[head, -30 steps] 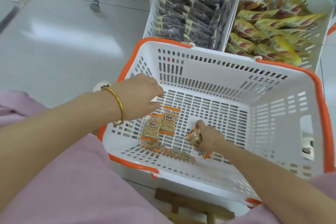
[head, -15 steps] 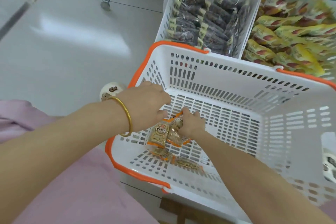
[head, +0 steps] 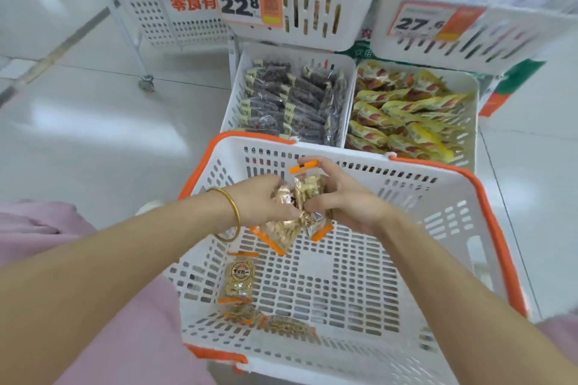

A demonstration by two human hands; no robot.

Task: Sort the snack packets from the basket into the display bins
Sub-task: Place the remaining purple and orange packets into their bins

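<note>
Snack packets (head: 300, 206) are sitting bunched between both hands, held up inside the white basket (head: 438, 194) w/ the orange rim, above its slotted floor. I'm seeing the L hand (head: 262, 200) curling round the bunch from the left, one packet hanging out below the palm. The R hand (head: 350, 203) is gripping from the right, its fingers wrapping a packet whose orange top strip is poking up past the fingertips. I can't count how many are in the bunch. A gold bangle (head: 233, 212) is riding on the L wrist. Down on the basket floor a loose pkt (head: 239, 280) is lying label-up near the left wall, and two more pkts (head: 266, 320) are lying end to end just beside the near wall. Beyond the basket's far wall two display bins are standing side by side: the dark-pkt bin (head: 233, 103) on the left and the yellow-pkt bin (head: 469, 81) on the right, both looking well filled. Above them two upper bins are showing price tags, the left tag (head: 247, 3) reading 22.8, the right tag (head: 434, 22) too blurred to read fully. Pink fabric (head: 37, 228) is filling the lower-left corner, approx. under the L forearm. A caster wheel (head: 146, 83) is resting on the pale floor at left.
</note>
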